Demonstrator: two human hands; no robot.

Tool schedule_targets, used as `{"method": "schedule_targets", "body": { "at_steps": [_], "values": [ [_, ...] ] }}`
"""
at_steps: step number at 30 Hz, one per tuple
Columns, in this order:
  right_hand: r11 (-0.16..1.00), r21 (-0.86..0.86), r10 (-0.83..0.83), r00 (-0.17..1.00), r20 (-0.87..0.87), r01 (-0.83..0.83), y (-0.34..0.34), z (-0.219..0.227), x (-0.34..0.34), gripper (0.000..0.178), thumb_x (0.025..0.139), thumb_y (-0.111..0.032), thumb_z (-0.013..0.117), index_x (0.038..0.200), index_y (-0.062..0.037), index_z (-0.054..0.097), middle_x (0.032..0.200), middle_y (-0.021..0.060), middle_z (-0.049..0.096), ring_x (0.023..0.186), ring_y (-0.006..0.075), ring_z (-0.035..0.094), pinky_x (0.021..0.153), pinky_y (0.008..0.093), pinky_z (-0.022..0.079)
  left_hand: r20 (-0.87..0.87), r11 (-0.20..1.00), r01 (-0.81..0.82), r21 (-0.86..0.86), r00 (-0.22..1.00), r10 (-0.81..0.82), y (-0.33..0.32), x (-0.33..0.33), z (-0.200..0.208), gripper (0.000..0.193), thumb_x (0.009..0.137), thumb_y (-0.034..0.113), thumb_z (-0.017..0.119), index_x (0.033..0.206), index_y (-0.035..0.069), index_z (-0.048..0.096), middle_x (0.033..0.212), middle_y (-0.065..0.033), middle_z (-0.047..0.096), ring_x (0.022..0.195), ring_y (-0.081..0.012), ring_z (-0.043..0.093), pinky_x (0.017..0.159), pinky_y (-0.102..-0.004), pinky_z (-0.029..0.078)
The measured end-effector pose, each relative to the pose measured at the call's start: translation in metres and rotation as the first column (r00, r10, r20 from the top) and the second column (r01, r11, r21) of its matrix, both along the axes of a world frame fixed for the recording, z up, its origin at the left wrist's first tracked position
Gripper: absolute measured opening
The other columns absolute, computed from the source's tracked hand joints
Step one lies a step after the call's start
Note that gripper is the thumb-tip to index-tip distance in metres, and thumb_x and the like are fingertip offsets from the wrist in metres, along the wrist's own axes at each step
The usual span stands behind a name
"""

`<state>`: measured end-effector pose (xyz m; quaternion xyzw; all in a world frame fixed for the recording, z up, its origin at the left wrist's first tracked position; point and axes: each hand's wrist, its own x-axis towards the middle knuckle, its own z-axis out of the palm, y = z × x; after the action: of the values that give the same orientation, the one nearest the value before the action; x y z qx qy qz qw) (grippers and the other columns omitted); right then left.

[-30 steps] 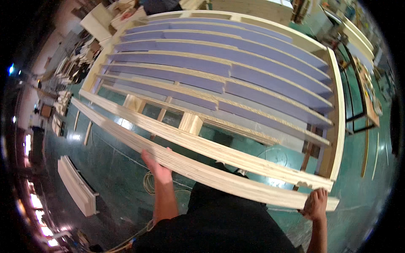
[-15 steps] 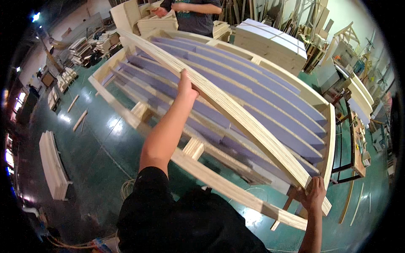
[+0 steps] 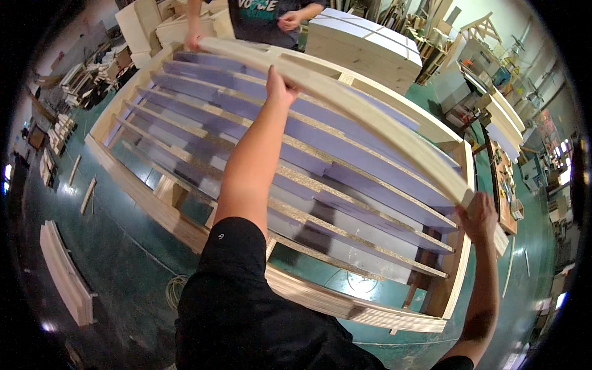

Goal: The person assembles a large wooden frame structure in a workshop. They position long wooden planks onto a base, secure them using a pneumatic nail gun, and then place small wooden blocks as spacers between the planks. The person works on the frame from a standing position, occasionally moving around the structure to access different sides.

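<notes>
A long pale plywood beam [image 3: 376,120], blurred by motion, runs from the far left to the near right above a large wooden frame [image 3: 364,311]. My left hand [image 3: 282,88] is closed around the beam left of its middle, thumb up. Toward the beam's right end, my right hand [image 3: 481,214] grips it, fingers over the top. Beneath it, several purple-sided slats [image 3: 376,148] with chipboard edges lie side by side within the frame. Across the frame, a co-worker in a dark T-shirt [image 3: 262,28] has one hand [image 3: 195,42] at the beam's far left end.
A large crate-like stack with a white top [image 3: 364,37] stands behind the frame. Pale boards [image 3: 65,274] lie on the green floor at left, with loose strips [image 3: 88,196] beyond. On the right is a workbench [image 3: 505,185] with tools. A coiled cord [image 3: 177,291] lies near my left side.
Both my hands have carried the beam away from me, toward the frame's far side. The co-worker's hand has come to the beam's far end. My view has shifted right.
</notes>
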<state>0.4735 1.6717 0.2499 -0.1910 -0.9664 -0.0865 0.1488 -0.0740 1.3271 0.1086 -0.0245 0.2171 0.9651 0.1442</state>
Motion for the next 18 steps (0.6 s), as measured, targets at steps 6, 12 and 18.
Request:
{"method": "schedule_targets", "body": {
  "at_steps": [6, 12, 18],
  "values": [
    [0.943, 0.322, 0.139, 0.979, -0.146, -0.086, 0.106, 0.015, -0.079, 0.060, 0.091, -0.046, 0.073, 0.131, -0.0049, 0.054, 0.126, 0.0215, 0.060, 0.120, 0.0444, 0.056, 0.095, 0.0581, 0.048, -0.300, 0.646, -0.095, -0.758, 0.929, -0.215, -0.017, 0.067, -0.010, 0.039, 0.098, 0.040, 0.065, 0.106, 0.002, 0.067, 0.093, -0.0117, 0.068, 0.080, -0.0212, 0.065, 0.071, -0.0359, 0.058],
    [0.877, 0.327, -0.407, 0.906, 0.118, 0.352, 0.187, -0.018, -0.153, 0.080, 0.097, -0.072, 0.049, 0.156, -0.0189, 0.041, 0.159, 0.0112, 0.041, 0.143, 0.0363, 0.045, 0.107, 0.0665, 0.039, -0.413, 0.585, -0.040, -0.810, 0.747, -0.521, -0.151, 0.297, 0.014, 0.026, 0.110, 0.025, 0.055, 0.107, 0.003, 0.068, 0.102, -0.0068, 0.071, 0.093, -0.0153, 0.066, 0.087, -0.0321, 0.055],
    [0.790, 0.526, -0.356, 0.934, -0.026, 0.316, 0.297, -0.065, -0.198, 0.073, 0.101, -0.058, 0.051, 0.161, -0.0193, 0.036, 0.164, 0.0103, 0.041, 0.147, 0.0345, 0.044, 0.119, 0.0554, 0.038, -0.121, 0.389, -0.022, -0.921, 0.966, -0.230, -0.316, 0.494, -0.015, 0.030, 0.110, 0.027, 0.053, 0.099, 0.002, 0.066, 0.096, -0.0078, 0.072, 0.090, -0.0155, 0.068, 0.085, -0.0311, 0.055]
  ]
}}
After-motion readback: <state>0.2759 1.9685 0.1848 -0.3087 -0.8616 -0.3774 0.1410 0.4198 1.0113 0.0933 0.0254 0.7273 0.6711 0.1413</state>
